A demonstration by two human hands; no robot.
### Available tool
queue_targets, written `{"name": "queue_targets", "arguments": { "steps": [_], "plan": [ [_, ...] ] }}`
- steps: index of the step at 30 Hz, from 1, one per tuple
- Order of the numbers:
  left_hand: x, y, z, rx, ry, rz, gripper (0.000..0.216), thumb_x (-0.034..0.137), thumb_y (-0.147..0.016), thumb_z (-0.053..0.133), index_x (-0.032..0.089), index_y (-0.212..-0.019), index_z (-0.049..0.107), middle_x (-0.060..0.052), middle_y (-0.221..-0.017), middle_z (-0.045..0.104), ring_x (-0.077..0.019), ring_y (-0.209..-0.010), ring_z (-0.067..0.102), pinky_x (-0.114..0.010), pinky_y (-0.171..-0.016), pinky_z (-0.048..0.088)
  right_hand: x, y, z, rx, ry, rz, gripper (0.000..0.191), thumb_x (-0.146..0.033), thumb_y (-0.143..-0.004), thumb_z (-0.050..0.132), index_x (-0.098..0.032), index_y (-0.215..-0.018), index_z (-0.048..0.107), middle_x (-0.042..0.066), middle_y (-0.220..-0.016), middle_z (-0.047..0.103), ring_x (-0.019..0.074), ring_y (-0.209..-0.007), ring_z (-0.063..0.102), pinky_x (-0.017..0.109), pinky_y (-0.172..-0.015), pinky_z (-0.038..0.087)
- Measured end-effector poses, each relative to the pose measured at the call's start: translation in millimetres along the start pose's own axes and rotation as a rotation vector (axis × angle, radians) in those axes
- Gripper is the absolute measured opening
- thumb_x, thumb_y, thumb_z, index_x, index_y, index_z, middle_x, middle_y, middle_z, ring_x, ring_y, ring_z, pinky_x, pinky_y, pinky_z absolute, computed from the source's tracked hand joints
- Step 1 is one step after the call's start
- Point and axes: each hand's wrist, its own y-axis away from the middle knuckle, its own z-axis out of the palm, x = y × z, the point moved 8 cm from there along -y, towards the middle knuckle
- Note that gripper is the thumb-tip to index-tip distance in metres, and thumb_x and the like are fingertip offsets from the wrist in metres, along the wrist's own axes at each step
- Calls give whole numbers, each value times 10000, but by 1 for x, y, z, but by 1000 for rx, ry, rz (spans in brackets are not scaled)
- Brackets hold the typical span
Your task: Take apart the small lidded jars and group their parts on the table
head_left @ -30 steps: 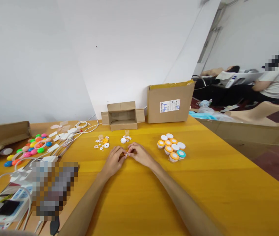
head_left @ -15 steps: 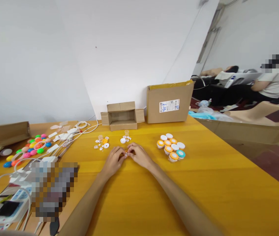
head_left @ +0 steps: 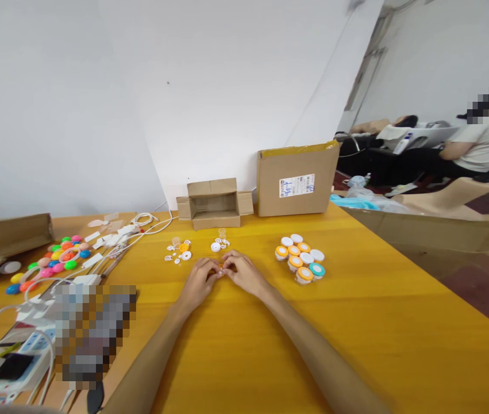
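My left hand (head_left: 201,280) and my right hand (head_left: 244,272) meet over the middle of the wooden table (head_left: 244,345). Both have their fingers pinched on one small whitish part (head_left: 220,271), mostly hidden by the fingertips. Just beyond them lies a white round cap (head_left: 215,246) with small white perforated pieces, and a clear cup (head_left: 222,233) stands behind. Farther left are an orange ring (head_left: 184,247), a white ring (head_left: 186,255) and several tiny white parts. To the right sits a cluster of capped round containers, with orange (head_left: 305,273), white and teal (head_left: 316,269) lids.
An open cardboard box (head_left: 215,210) and a taller closed carton (head_left: 298,184) stand at the wall. Colourful beads (head_left: 58,267), white cables (head_left: 143,218) and a power strip (head_left: 24,362) crowd the left, beside a blurred-out dark object (head_left: 101,333). A person (head_left: 485,144) sits far right.
My hands stay in almost the same place, fingertips together on the small part. The seated person at the far right has shifted slightly.
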Motion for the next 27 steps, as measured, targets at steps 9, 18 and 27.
{"name": "queue_targets", "arguments": {
  "steps": [9, 18, 27],
  "plan": [
    [1, -1, -1, -9, -10, -20, 116, 165, -875, 590, 220, -798, 658, -41, -933, 696, -197, -917, 638, -356, -870, 516, -9, 3, -1, 3, 39, -27, 206, -24, -790, 601, -204, -697, 642, 49, -1017, 666, 176, -961, 652, 317, -874, 501],
    [1, 0, -2, -2, -3, -16, 116, 167, -870, 594, 220, -797, 667, -45, -940, 704, -202, -922, 644, -369, -871, 521, -7, 4, 0, 14, 16, -35, 202, -34, -795, 584, -209, -708, 633, 51, -1020, 659, 186, -978, 649, 345, -881, 503],
    [0, 0, -3, 13, 11, -28, 111, 191, -869, 623, 222, -780, 681, -37, -906, 707, -194, -904, 653, -352, -862, 522, -4, 1, -1, 16, -12, -19, 189, -44, -786, 600, -205, -702, 652, 49, -1024, 666, 180, -965, 651, 333, -878, 502]
  ]
}}
